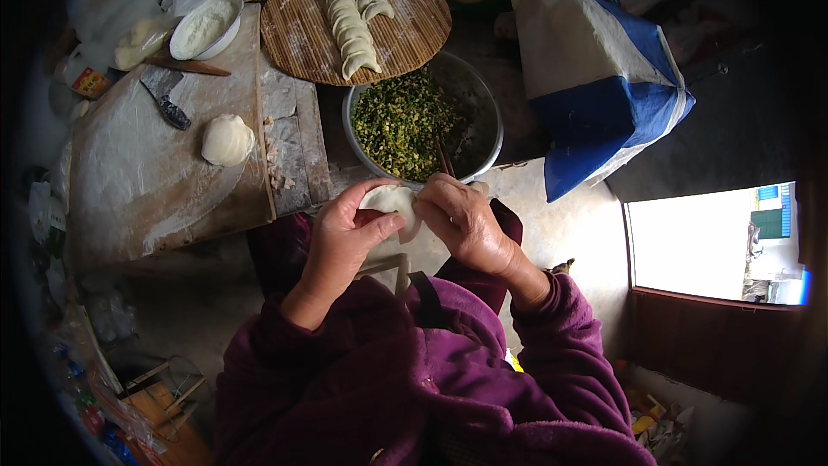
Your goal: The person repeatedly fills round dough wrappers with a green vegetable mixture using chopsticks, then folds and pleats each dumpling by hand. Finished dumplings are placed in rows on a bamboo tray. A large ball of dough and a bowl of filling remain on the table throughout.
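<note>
Between my two hands is a partly folded dumpling (389,198) of pale dough. My left hand (346,230) holds its left side, thumb across the front. The fingers of my right hand (460,220) pinch its right edge. Just beyond them sits a metal basin (497,136) of chopped green-and-yellow filling (404,126), with chopsticks (445,158) leaning in it. A round slatted tray (414,19) overlaps the basin's far rim and carries two rows of folded dumplings (349,19). Whether filling lies inside the held dumpling is hard to tell.
On the left, a floured board (123,162) bears a dough lump (228,140), a dark-handled scraper (167,100) and a tapered wooden rolling pin (191,66). A bowl of flour (207,24) stands behind. At right is a blue-and-white cloth cover (595,90).
</note>
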Available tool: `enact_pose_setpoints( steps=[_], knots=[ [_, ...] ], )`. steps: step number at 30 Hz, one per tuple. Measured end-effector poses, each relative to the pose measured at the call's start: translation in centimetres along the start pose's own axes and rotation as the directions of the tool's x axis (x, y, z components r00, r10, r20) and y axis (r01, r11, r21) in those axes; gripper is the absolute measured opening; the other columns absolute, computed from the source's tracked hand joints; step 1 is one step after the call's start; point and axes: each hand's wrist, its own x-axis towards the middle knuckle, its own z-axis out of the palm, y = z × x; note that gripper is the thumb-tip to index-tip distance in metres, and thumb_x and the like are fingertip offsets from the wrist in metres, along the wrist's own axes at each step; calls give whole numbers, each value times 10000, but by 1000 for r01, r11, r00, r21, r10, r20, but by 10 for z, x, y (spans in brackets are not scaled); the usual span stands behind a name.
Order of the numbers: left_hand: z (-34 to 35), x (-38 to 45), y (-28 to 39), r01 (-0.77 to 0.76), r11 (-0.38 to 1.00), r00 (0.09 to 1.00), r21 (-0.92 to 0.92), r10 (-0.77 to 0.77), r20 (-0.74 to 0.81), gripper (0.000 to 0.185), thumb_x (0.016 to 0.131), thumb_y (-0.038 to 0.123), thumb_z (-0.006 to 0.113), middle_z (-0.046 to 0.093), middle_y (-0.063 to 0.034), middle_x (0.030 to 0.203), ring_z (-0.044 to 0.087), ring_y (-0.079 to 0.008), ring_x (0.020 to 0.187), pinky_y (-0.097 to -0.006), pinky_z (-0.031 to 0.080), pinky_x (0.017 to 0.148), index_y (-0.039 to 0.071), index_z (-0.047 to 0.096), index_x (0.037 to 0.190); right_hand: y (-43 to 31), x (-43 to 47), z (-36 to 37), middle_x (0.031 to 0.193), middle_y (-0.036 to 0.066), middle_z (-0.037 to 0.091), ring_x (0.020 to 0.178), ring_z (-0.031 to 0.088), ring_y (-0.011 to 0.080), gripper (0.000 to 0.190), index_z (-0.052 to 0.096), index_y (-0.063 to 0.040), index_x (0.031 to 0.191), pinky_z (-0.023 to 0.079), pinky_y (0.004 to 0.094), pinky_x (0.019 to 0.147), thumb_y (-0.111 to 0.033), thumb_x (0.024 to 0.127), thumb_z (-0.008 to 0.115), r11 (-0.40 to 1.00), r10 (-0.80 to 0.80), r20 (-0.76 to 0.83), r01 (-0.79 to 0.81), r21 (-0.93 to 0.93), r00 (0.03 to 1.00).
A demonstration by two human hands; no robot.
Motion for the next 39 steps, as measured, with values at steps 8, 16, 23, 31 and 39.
enact_pose_setpoints(
  steps=[8,16,23,31,39],
  knots=[
    [-1,-3,1,-35,994,999,-101,32,-28,379,861,15,679,643,-38,1044,613,-72,914,-200,507,788,1,561,1221,-9,-6,-1,819,163,554,765,569,339,94,560,2,914,456,383,669,-91,928,574,987,145,100,-150,50,984],
    [0,-4,1,-64,995,997,-82,61,-42,359,856,11,680,637,-53,1079,611,-87,956,-211,506,823,-4,569,1197,-6,-7,0,802,152,558,735,576,333,110,561,-5,905,450,384,639,-110,937,571,976,161,57,-167,141,985],
    [1,-5,2,-40,995,997,-96,33,-72,350,856,7,678,637,-56,1080,611,-95,970,-216,506,844,-2,572,1190,-4,-8,4,799,142,576,705,576,309,132,570,-13,931,452,365,626,-143,953,561,996,84,-24,-84,7,996],
    [2,-4,1,-75,990,993,-116,63,-105,340,856,-12,666,632,-53,1079,607,-93,962,-213,502,842,-7,572,1182,-6,-15,5,753,106,568,666,561,229,107,590,-21,945,456,345,617,-125,946,566,911,316,73,-324,254,946],
    [3,-2,2,-57,994,994,-89,48,-94,350,855,-11,665,629,-49,1071,600,-88,955,-212,497,839,-12,565,1191,3,-13,13,727,102,557,653,566,236,68,584,-31,891,451,341,596,-94,916,585,972,222,-68,-215,97,973]
  ],
)
